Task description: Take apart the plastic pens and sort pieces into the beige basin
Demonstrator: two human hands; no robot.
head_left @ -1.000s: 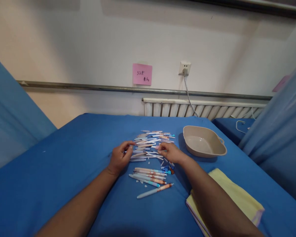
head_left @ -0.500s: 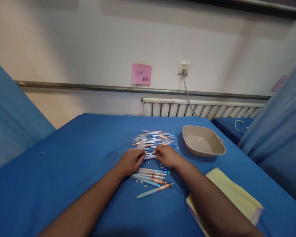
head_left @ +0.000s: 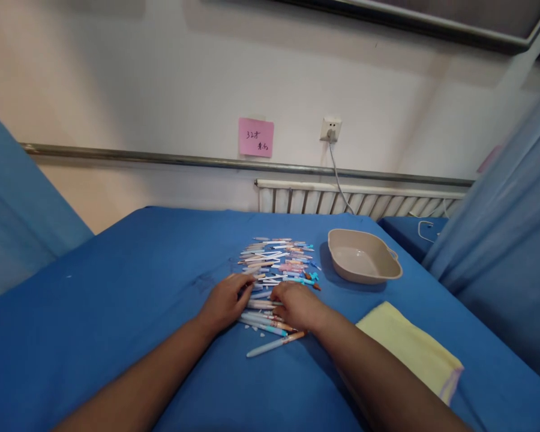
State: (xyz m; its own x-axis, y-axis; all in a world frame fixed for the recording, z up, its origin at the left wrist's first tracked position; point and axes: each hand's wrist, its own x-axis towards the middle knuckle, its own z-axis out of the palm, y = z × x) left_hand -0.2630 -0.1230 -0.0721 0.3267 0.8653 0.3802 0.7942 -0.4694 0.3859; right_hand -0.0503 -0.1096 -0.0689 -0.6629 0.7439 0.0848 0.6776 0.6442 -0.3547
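Fingers of the right hand curl down over the right ends of the near pens, while the left hand rests at their left ends, thumb lowered below the forefinger; I cannot tell whether either grip is clamped on a pen. Half a second ago the right hand sat higher, over the far pens; now it is lower and further left in the frame, with the left hand almost where it was. Blue tips that lay below the right hand now show above and right of it, beside the far pens. All the pens lie in the centre of the frame, white strips among the far ones, with a lone pen below. Bare blue table spreads across the left; a narrower bare band parts the far pens from the basin at centre right, and the far edge runs under the radiator. Both forearms slant up from the lower corners, wrists bent towards each other, the right forearm passing over the yellow cloth.
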